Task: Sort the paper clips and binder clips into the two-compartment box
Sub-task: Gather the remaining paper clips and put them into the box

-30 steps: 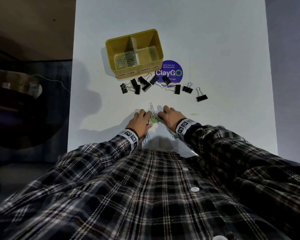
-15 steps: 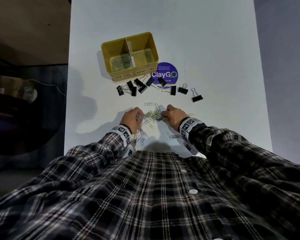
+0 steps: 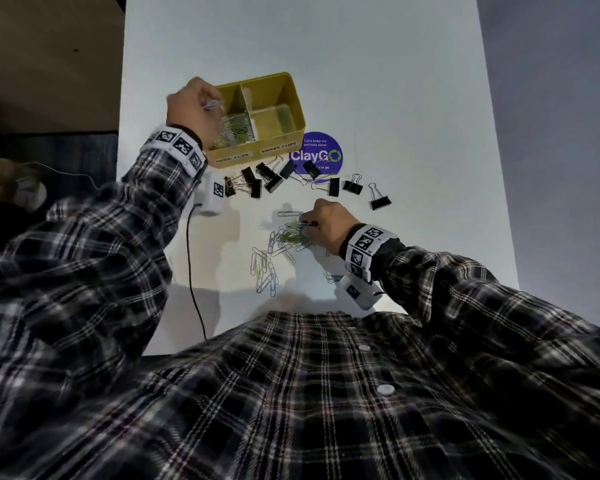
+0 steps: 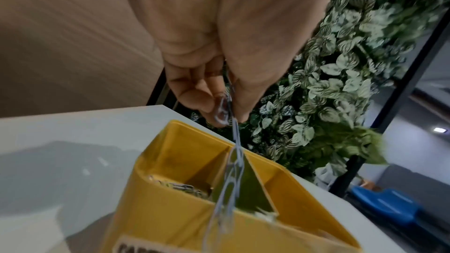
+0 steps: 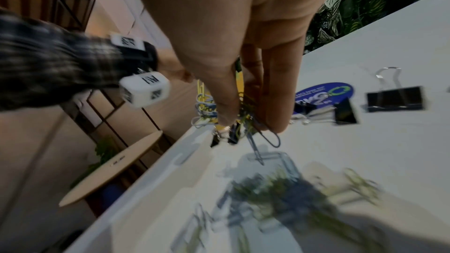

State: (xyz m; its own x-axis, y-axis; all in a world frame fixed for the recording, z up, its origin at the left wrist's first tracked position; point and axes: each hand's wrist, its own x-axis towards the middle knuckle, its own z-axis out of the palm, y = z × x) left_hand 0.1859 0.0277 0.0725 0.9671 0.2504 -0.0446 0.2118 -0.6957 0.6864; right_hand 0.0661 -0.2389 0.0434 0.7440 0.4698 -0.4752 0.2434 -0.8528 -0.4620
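Observation:
A yellow two-compartment box (image 3: 293, 98) stands at the table's middle back; its left compartment holds a heap of paper clips (image 3: 234, 128), its right one looks bare. My left hand (image 3: 191, 105) hovers over the left compartment and pinches a dangling string of paper clips (image 4: 231, 163). My right hand (image 3: 326, 223) is low on the table and pinches a bunch of coloured paper clips (image 5: 241, 120) above the loose pile (image 3: 278, 247). Several black binder clips (image 3: 271, 180) lie in a row in front of the box.
A round purple "ClayGo" sticker (image 3: 321, 155) lies right of the box front. One binder clip (image 3: 378, 199) sits apart at the right. A black cable (image 3: 193, 271) runs off the near table edge. The table's left edge is close to the box.
My left hand has left the pile and risen to the box's left compartment with paper clips. The right hand has stayed at the pile, gripping a bunch.

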